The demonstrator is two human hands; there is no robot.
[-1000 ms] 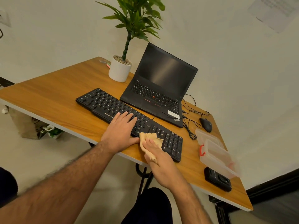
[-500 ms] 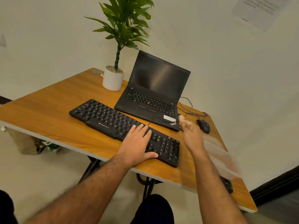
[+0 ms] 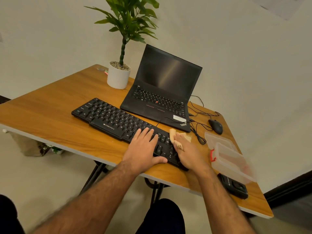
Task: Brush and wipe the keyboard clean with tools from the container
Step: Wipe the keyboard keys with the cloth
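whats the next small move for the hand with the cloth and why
Probably drag the cloth back across the keys toward the near edge. The right hand grips it at the right end of the keyboard, while the left hand lies flat on the keys, steadying it.

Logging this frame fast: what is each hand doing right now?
Left hand: open, fingers flat on the keyboard.
Right hand: holds the cloth at the keyboard's right end.
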